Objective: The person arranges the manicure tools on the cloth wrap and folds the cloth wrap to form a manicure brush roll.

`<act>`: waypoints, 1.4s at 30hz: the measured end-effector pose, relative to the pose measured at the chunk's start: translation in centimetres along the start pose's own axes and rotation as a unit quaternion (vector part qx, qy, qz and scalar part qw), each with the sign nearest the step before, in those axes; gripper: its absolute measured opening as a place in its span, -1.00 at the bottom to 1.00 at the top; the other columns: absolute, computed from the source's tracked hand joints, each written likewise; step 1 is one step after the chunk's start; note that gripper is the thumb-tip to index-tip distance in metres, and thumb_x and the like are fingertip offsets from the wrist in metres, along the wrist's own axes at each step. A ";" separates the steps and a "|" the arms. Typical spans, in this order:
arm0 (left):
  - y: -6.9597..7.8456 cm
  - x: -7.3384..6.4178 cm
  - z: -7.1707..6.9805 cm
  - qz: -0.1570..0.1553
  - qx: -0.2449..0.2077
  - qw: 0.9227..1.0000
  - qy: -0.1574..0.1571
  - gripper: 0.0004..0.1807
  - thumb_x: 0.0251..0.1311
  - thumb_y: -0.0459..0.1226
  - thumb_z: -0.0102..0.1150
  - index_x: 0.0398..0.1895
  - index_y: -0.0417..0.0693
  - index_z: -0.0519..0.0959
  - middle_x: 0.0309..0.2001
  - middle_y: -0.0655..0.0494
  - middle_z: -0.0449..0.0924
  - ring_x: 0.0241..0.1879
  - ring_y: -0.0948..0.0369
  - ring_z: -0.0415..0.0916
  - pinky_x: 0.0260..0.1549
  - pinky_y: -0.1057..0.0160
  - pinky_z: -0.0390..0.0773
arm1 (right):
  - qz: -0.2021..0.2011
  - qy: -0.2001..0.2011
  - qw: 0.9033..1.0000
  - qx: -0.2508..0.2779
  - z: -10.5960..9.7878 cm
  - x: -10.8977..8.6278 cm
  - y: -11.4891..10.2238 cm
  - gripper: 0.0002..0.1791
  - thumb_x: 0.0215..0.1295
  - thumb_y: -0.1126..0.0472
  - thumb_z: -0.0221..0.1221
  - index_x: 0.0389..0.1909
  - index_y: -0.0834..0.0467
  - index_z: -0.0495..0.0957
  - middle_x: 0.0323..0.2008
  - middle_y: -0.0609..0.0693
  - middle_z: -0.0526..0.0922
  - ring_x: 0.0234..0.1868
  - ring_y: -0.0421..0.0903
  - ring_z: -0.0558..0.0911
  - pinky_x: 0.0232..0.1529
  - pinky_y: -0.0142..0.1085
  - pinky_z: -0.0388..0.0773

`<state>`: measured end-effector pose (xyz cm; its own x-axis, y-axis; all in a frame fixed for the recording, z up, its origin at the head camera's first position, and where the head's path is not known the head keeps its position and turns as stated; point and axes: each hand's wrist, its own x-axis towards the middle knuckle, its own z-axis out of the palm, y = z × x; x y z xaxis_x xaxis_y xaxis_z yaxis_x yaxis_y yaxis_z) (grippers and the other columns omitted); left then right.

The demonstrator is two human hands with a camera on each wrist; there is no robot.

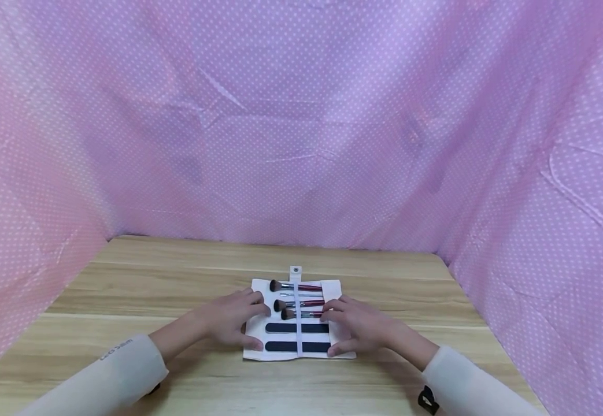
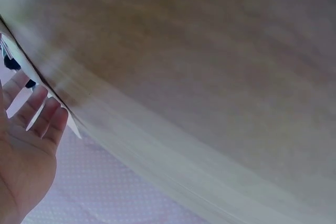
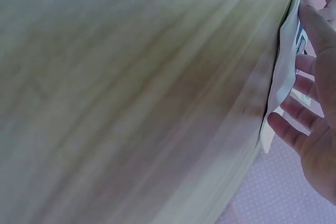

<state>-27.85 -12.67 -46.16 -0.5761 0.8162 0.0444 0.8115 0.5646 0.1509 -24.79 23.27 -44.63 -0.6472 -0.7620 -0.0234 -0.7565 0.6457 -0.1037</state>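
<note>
A white fabric brush roll (image 1: 332,288) lies unrolled on the table. Under its elastic band (image 1: 299,338) are three makeup brushes (image 1: 311,303) with dark bristles and red handles, a slim silvery tool (image 1: 287,295) and two black nail files (image 1: 280,328). My left hand (image 1: 230,319) rests on the roll's left edge, fingers loosely bent and spread. On the opposite side, my right hand (image 1: 359,327) touches the right edge, its fingertips over the handle ends. Both wrist views show relaxed fingers along the roll's edge (image 3: 283,66), the left palm (image 2: 26,166) partly cut off.
The wooden table (image 1: 187,266) extends around the roll on all sides. Pink dotted cloth (image 1: 301,144) hangs behind it and at both sides. A snap tab (image 1: 295,270) sticks out from the roll's far edge.
</note>
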 end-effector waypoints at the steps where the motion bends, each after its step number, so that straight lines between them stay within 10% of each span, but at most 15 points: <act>1: 0.0 0.0 0.0 0.000 -0.003 1.000 -0.001 -0.20 0.16 0.46 0.09 0.25 0.15 0.55 0.07 0.25 0.44 0.00 0.28 0.33 0.03 0.16 0.48 | -0.001 0.001 1.000 -0.002 0.0 -0.1 0.0 -0.20 0.21 -0.53 0.13 0.28 -0.07 0.54 0.29 -0.14 0.49 0.26 -0.11 0.45 0.24 -0.05 0.48; 26: 0.8 0.0 -0.5 -0.014 -0.018 0.999 -0.029 -0.25 0.21 0.37 0.17 0.33 0.18 0.50 0.16 0.22 0.48 0.12 0.24 0.39 0.14 0.10 0.49 | -0.011 0.020 1.000 -0.020 -0.3 -1.5 -0.8 -0.19 0.21 -0.49 0.19 0.29 -0.03 0.54 0.26 -0.13 0.51 0.25 -0.12 0.46 0.26 -0.06 0.46; 36: 1.9 -0.9 -1.0 0.028 -0.021 0.999 0.002 -0.50 0.29 0.08 0.32 0.21 0.11 0.59 0.04 0.24 0.53 -0.01 0.30 0.41 0.05 0.18 0.51 | -0.009 0.000 1.000 -0.019 -0.2 -2.1 -1.2 -0.17 0.20 -0.50 0.18 0.24 0.05 0.57 0.11 -0.09 0.57 0.11 -0.15 0.54 0.17 -0.18 0.52; 42: 2.1 -1.2 -1.1 0.022 -0.041 0.999 -0.006 -0.31 0.20 0.32 0.23 0.20 0.08 0.59 0.06 0.29 0.53 0.01 0.34 0.42 0.07 0.20 0.52 | -0.005 -0.001 1.000 -0.008 -0.5 -2.2 -1.4 -0.23 0.22 -0.39 0.28 0.22 0.10 0.58 0.12 -0.05 0.57 0.11 -0.14 0.55 0.17 -0.19 0.53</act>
<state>-25.54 -12.58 -44.85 -0.5378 0.8420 0.0419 0.8255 0.5159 0.2291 -22.36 24.09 -43.96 -0.6389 -0.7689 -0.0252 -0.7648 0.6383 -0.0872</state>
